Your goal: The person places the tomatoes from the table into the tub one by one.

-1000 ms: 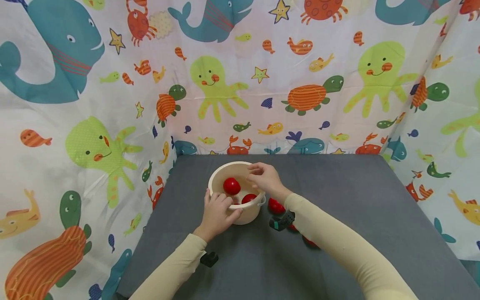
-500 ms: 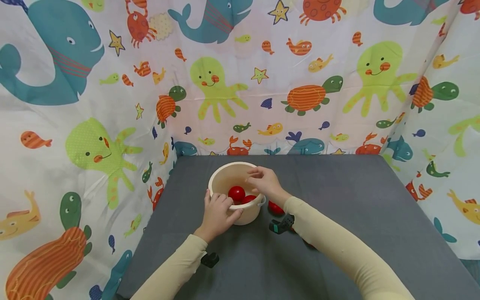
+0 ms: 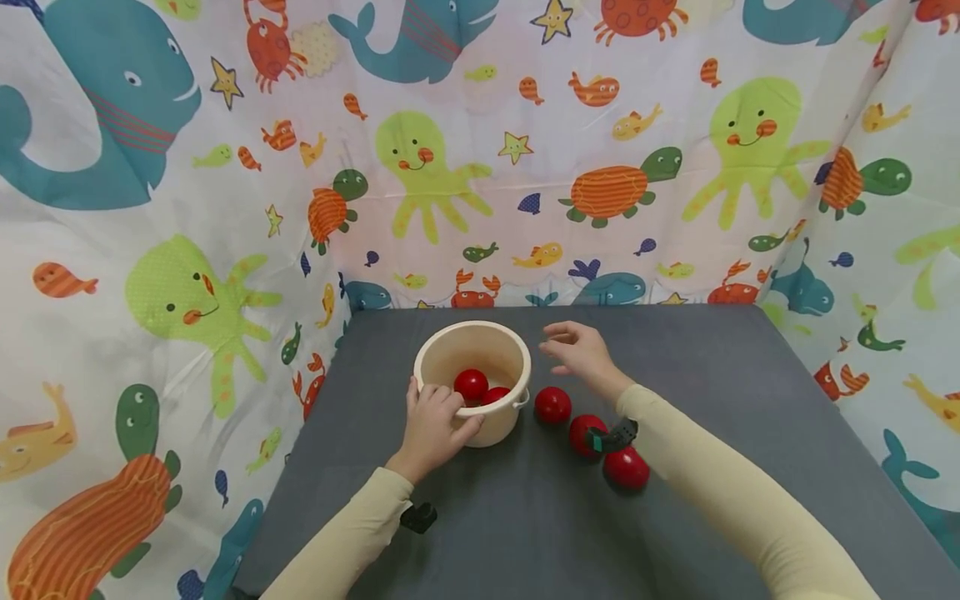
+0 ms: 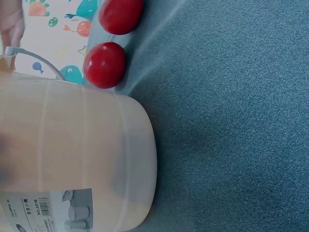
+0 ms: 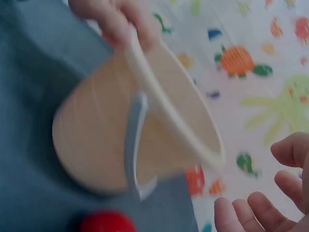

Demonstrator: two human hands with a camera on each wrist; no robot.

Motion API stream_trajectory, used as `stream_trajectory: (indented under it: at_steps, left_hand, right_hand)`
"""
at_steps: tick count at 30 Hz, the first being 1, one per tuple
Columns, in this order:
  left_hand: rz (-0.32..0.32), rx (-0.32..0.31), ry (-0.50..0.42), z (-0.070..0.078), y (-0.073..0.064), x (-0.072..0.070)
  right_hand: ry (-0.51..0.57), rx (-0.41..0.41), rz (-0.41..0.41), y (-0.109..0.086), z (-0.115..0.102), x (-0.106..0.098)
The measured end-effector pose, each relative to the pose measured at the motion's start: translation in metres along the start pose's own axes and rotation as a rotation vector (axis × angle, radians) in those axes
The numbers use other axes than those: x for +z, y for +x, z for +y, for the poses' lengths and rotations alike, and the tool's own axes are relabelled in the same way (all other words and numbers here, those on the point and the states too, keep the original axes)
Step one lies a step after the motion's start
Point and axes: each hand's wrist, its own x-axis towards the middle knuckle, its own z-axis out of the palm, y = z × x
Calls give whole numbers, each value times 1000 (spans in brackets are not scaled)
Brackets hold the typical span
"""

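Note:
A cream plastic bucket (image 3: 498, 429) stands upright on the grey table, with two shiny red, apple-like fruits (image 3: 471, 385) visible inside. My left hand (image 3: 433, 429) grips its near-left rim, fingers over the edge; the right wrist view shows that hand (image 5: 120, 19) pinching the rim (image 5: 159, 96). To the right of the bucket, my right hand (image 3: 581, 358) hovers with fingers loosely bent and nothing in them. Below it three more red fruits lie in a slanting row: the nearest to the bucket (image 3: 552, 405), a middle one (image 3: 587, 435) partly behind the wristband, and the last (image 3: 626, 468).
The bucket's thin handle (image 5: 134, 145) hangs down on its right side. A printed label (image 4: 48, 210) is on the bucket's wall. Grey cloth covers the table (image 3: 720, 400), and a sea-animal curtain (image 3: 465, 75) encloses the back and sides.
A red fruit has dropped lower inside the bucket. My right hand has moved from over the rim to the right, uncovering the fruits on the table. The left hand keeps its place.

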Motion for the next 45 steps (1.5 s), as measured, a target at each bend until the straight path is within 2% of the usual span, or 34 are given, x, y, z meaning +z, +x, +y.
stream_trajectory:
  at_steps: [5,8,15,22,27,31,35,45]
  left_hand:
    - [19,12,0,0,1,0]
    - [19,9,-6,-1,1,0]
    - [10,3,-10,0,1,1]
    - [28,15,-14,2,-3,4]
    - [35,10,-23,2,-5,5]
    - [35,11,-16,1,-4,6]
    - [5,-1,-15,1,-4,5]
    - [-7,-13,-23,2,-3,2]
  right_hand:
    - [-22,15,44,-9,33,-50]
    - [-49,47,63,-18,55,-72]
    - [-74,156,36,-46,106,-100]
    - [-77,232,-19,-68,146,-97]
    - [-84,228,-81,-77,161,-84]
    - [-104,220,-106,-80,168,-72]
    - [-132,200,-109,-81,169,-64]
    - [-130,183,-117,-81,169,-55]
